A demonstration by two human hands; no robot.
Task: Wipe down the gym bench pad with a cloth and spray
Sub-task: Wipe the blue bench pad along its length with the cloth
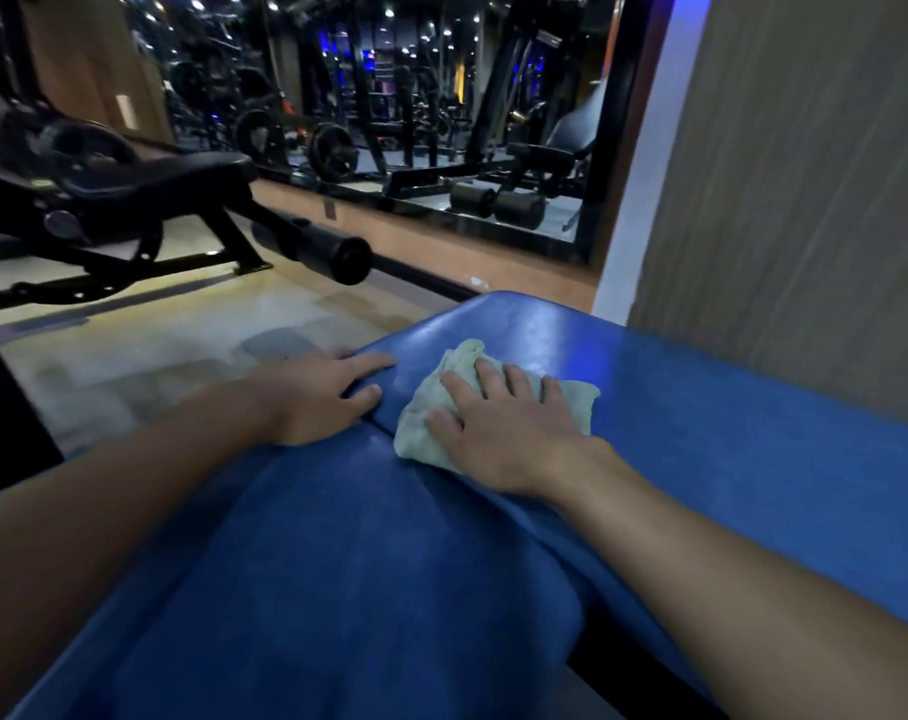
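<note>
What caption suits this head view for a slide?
Right hand presses a green cloth on the blue bench pad; left hand rests at its edge.

Open blue pad (727, 433) stretches ahead and to the right of our right hand (509, 433), which lies flat on the cloth (462, 361); a grey wall (779, 200) rises just behind that stretch and closes off the right side. Our left hand (327, 397) rests on the pad's left edge, near the cloth, narrowing the way leftward. Past that edge the floor (182, 345) lies open as far as a black bench (156, 184) and its roller (332, 252), both well apart from us. Toward us, the pad's near section runs wide and open between our forearms. Beyond the floor, a mirror (415, 122) bounds the room.
</note>
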